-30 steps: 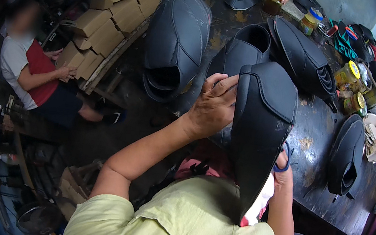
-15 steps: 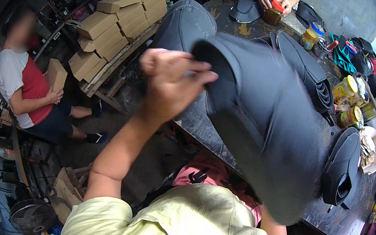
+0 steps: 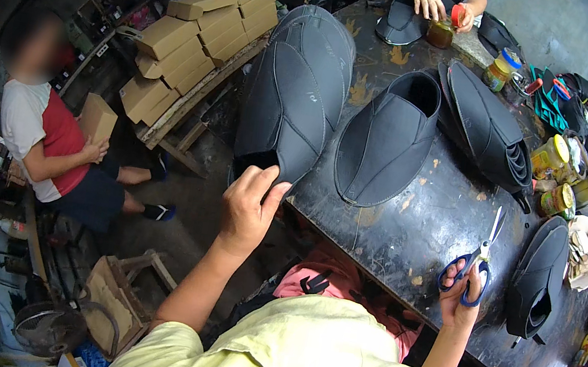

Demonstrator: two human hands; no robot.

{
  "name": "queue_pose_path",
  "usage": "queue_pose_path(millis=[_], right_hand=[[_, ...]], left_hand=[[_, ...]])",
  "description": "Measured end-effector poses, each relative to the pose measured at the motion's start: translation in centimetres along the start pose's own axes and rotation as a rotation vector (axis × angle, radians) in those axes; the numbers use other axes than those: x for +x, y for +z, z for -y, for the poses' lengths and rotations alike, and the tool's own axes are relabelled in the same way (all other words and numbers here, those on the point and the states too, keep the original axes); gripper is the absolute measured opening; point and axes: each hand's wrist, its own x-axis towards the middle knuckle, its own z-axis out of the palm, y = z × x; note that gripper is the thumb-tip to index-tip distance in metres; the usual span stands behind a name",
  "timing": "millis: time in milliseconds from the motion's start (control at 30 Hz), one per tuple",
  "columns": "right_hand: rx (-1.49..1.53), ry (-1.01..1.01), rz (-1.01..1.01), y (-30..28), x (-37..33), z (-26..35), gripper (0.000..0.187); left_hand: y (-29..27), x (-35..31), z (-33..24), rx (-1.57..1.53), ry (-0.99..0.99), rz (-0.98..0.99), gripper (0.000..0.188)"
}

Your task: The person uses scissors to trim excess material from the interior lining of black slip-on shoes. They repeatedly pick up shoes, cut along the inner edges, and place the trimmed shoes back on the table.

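Note:
My left hand (image 3: 250,211) is closed, thumb and fingers pinching the near edge of a black stitched shoe upper (image 3: 299,101). That upper overlaps another in a stack at the table's left edge. In my right hand (image 3: 461,296) are scissors with blue handles (image 3: 481,265), fingers through the loops and blades pointing away from me. Between the hands, a single black shoe upper (image 3: 391,145) lies on the dark table (image 3: 385,231), its round opening at the far end. More nested uppers (image 3: 489,125) lie to its right.
Another rolled upper (image 3: 538,277) sits at the right, by a pale dish (image 3: 584,253). Jars (image 3: 550,157) and tools crowd the far right. Across the table a co-worker's hands (image 3: 431,3) hold a jar and its red lid. Cardboard boxes (image 3: 202,33) and a standing person (image 3: 58,156) are at left.
The upper that was blurred in mid-air now lies on the table. My left hand has come down to the stack, and my right hand with scissors shows. The co-worker's red lid is off the jar.

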Motion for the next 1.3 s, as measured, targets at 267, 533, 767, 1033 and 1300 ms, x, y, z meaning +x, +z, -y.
queue_pose_path(millis=[267,533,767,1033,1300], right_hand=[[0.054,0.002,-0.019,-2.0,-0.8,0.1,0.026],[-0.023,-0.037,-0.042,-2.6,-1.6,0.4,0.025],[-0.363,0.081,0.174,1.0,-3.1,-2.0,0.055],[-0.194,0.732,0.685,9.9,-0.8,-7.7,0.072],[-0.048,0.808,0.612,14.3,-0.1,-10.4,0.061]], left_hand=[[0.4,0.4,-0.1,0.072,-0.012,0.215,0.029],[3.1,0.0,0.9,-0.092,-0.109,0.116,0.020],[1.8,0.9,0.6,-0.147,-0.174,0.100,0.018],[2.0,0.5,0.7,-0.162,-0.141,0.094,0.019],[2.3,0.4,0.2,-0.142,-0.151,0.117,0.020]])
